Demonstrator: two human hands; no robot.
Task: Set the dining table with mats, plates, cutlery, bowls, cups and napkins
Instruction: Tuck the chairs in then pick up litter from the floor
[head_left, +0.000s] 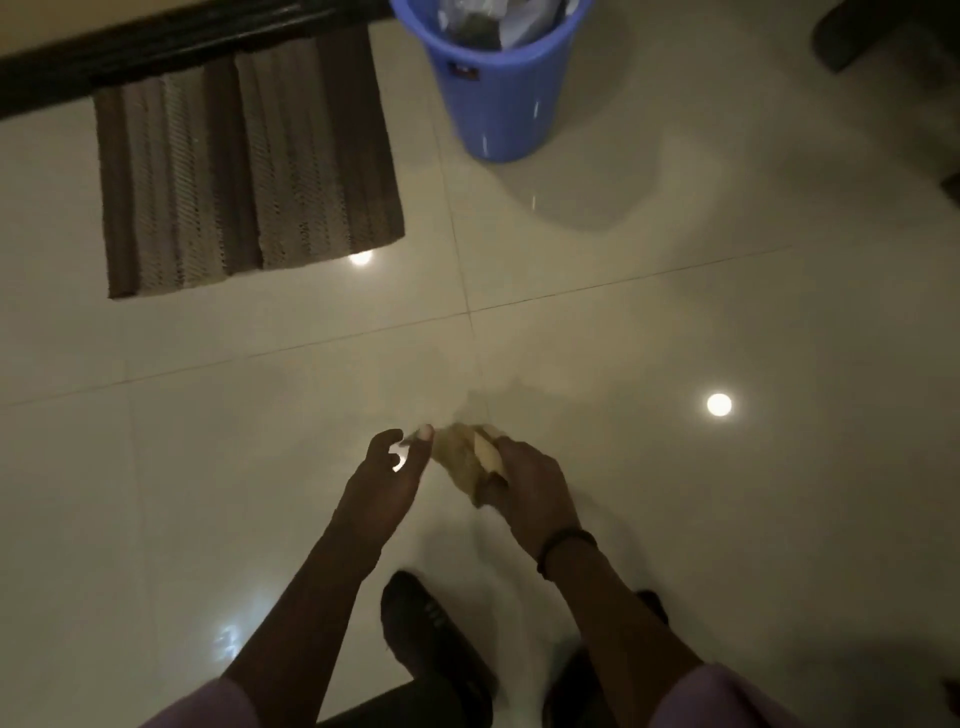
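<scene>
Both my hands are held out over a glossy tiled floor. My right hand grips a crumpled pale yellowish piece of paper or cloth; the blur hides what it is. My left hand is just left of it, fingers loosely curled, thumb and fingertip near the piece's left edge. Whether they pinch it I cannot tell. No table, plates, cutlery or cups are in view.
A blue plastic bin holding rubbish stands on the floor ahead. A brown striped floor mat lies at the left against a dark threshold. My dark shoes are below my hands. Dark furniture sits at the top right.
</scene>
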